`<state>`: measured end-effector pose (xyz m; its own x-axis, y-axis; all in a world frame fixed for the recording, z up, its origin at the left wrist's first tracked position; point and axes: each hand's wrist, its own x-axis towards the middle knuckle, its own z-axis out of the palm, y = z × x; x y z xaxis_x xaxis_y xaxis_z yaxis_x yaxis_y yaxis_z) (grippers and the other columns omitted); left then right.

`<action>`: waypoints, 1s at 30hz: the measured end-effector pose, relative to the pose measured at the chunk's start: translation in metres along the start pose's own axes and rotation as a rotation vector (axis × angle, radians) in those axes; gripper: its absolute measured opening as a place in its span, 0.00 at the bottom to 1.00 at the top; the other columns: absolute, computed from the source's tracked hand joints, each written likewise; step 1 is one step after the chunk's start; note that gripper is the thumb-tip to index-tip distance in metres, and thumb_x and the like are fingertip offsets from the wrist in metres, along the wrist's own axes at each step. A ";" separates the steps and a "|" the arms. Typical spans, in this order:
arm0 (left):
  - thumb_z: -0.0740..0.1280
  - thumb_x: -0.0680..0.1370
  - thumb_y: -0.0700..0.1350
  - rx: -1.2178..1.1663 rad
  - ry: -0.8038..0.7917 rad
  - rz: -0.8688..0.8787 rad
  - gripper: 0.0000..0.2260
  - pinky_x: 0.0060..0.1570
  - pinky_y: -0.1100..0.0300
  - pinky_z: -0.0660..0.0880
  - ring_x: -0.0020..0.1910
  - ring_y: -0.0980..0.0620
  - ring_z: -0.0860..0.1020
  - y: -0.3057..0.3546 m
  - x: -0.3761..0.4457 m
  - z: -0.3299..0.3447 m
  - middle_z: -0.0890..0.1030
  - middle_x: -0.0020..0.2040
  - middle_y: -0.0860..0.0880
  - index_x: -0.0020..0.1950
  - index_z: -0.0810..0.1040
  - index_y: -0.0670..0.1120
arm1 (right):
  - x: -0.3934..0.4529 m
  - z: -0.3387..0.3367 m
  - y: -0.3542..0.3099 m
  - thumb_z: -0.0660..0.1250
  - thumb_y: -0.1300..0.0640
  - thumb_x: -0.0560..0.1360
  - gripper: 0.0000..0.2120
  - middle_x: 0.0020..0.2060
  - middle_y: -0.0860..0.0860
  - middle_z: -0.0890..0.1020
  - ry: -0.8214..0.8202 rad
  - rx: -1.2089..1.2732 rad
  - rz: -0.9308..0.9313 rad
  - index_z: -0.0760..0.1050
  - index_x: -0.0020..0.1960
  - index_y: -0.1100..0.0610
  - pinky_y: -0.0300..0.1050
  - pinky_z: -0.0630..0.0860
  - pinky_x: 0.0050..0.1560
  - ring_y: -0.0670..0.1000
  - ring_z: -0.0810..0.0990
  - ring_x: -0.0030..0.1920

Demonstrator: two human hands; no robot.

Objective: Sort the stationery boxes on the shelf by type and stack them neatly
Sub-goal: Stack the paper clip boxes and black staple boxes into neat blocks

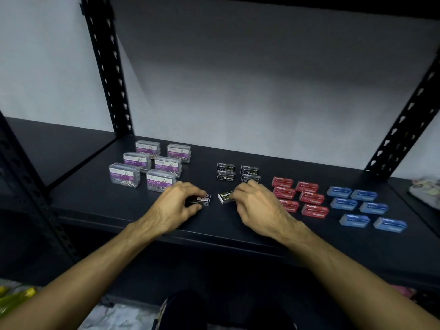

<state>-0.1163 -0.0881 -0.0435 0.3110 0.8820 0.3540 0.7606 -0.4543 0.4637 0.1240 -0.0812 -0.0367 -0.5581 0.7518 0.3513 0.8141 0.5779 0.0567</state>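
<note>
We are working on a dark metal shelf [133,217] whose boxes already lie grouped by kind, so we judge the sorting nearly done and the black staple group to be the step in hand. Largest are the 6 clear plastic paper clip boxes [124,174] at the left, set in 2 columns running back toward the wall; through their walls we can see loose metal clips, and purple labels face us. To the right lie 6 blue boxes [354,220] in 2 columns, flat and 1 deep, and between them and the middle sit the red staple boxes [315,210], of which we count 6 or so, partly hidden by our right wrist. All these cardboard boxes are shut, so we cannot see inside. In the middle stand 2 short stacks of black staple boxes [226,171], each 2 high. Nearer us, our left hand [175,204] curls its fingers and thumb around 1 black box [200,200] resting on the shelf, and our right hand [258,206] pinches another black box [226,197] at its right end, that one tilted with its pale side showing. We judge the next move calls for lifting each box, turning it label up, and setting it square on a black stack or as a front row.
</note>
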 end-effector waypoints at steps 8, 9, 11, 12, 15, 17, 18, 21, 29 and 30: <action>0.74 0.74 0.45 0.056 -0.070 -0.049 0.17 0.55 0.62 0.73 0.53 0.56 0.77 -0.005 0.007 -0.005 0.78 0.56 0.53 0.63 0.80 0.49 | 0.021 -0.003 0.009 0.59 0.54 0.80 0.21 0.67 0.47 0.74 -0.150 0.176 0.098 0.68 0.73 0.53 0.43 0.67 0.66 0.50 0.69 0.64; 0.74 0.74 0.45 0.056 -0.075 -0.053 0.17 0.54 0.63 0.73 0.52 0.56 0.77 -0.006 0.009 -0.005 0.78 0.55 0.53 0.63 0.80 0.49 | 0.022 -0.002 0.011 0.59 0.54 0.81 0.21 0.67 0.47 0.74 -0.181 0.194 0.111 0.68 0.73 0.53 0.44 0.67 0.65 0.50 0.69 0.64; 0.73 0.74 0.45 0.059 -0.090 -0.055 0.16 0.50 0.64 0.72 0.49 0.55 0.76 -0.007 0.012 -0.005 0.78 0.53 0.53 0.62 0.80 0.49 | 0.021 -0.001 0.013 0.59 0.53 0.81 0.19 0.64 0.47 0.75 -0.216 0.214 0.126 0.70 0.71 0.53 0.44 0.68 0.64 0.50 0.70 0.63; 0.73 0.75 0.45 0.061 -0.100 -0.052 0.15 0.49 0.64 0.72 0.47 0.56 0.75 -0.007 0.014 -0.006 0.77 0.52 0.53 0.61 0.80 0.49 | 0.020 0.000 0.014 0.60 0.53 0.81 0.19 0.63 0.47 0.76 -0.218 0.222 0.132 0.72 0.70 0.53 0.45 0.69 0.64 0.50 0.70 0.63; 0.71 0.76 0.46 0.068 -0.133 -0.027 0.13 0.49 0.63 0.72 0.48 0.56 0.75 -0.009 0.017 -0.006 0.76 0.52 0.54 0.60 0.80 0.48 | 0.018 -0.001 0.016 0.61 0.52 0.80 0.16 0.58 0.47 0.78 -0.201 0.264 0.166 0.75 0.66 0.52 0.44 0.70 0.62 0.48 0.72 0.61; 0.69 0.78 0.47 0.075 -0.148 -0.012 0.12 0.51 0.60 0.73 0.49 0.56 0.75 -0.010 0.018 -0.006 0.76 0.52 0.54 0.61 0.80 0.48 | 0.016 -0.001 0.018 0.62 0.51 0.80 0.14 0.56 0.47 0.79 -0.193 0.290 0.187 0.76 0.64 0.53 0.42 0.69 0.58 0.48 0.73 0.58; 0.67 0.79 0.47 0.083 -0.153 -0.007 0.11 0.53 0.59 0.74 0.50 0.55 0.75 -0.010 0.019 -0.006 0.76 0.53 0.54 0.61 0.79 0.48 | 0.016 -0.001 0.018 0.62 0.51 0.80 0.14 0.55 0.48 0.79 -0.190 0.296 0.197 0.77 0.63 0.53 0.40 0.69 0.56 0.48 0.74 0.57; 0.63 0.81 0.47 0.103 -0.158 0.010 0.12 0.56 0.57 0.73 0.55 0.52 0.77 -0.009 0.021 -0.005 0.78 0.55 0.51 0.63 0.78 0.47 | 0.014 0.000 0.019 0.62 0.50 0.80 0.16 0.53 0.48 0.77 -0.188 0.307 0.217 0.77 0.64 0.55 0.38 0.66 0.52 0.46 0.73 0.53; 0.58 0.83 0.43 0.116 -0.121 0.030 0.15 0.59 0.66 0.68 0.62 0.50 0.77 -0.001 0.024 -0.004 0.80 0.63 0.49 0.68 0.76 0.46 | 0.011 0.000 0.020 0.65 0.46 0.78 0.18 0.51 0.45 0.73 -0.223 0.366 0.250 0.76 0.63 0.54 0.38 0.67 0.53 0.44 0.71 0.52; 0.59 0.83 0.43 0.106 -0.121 0.028 0.15 0.58 0.69 0.67 0.63 0.51 0.77 -0.001 0.025 -0.004 0.80 0.64 0.49 0.68 0.76 0.46 | 0.011 0.000 0.020 0.65 0.46 0.77 0.17 0.51 0.45 0.73 -0.221 0.380 0.258 0.76 0.62 0.53 0.38 0.68 0.52 0.44 0.72 0.52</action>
<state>-0.1113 -0.0665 -0.0317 0.3944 0.8809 0.2618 0.8045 -0.4686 0.3649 0.1341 -0.0614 -0.0313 -0.4006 0.9107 0.1005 0.8369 0.4084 -0.3644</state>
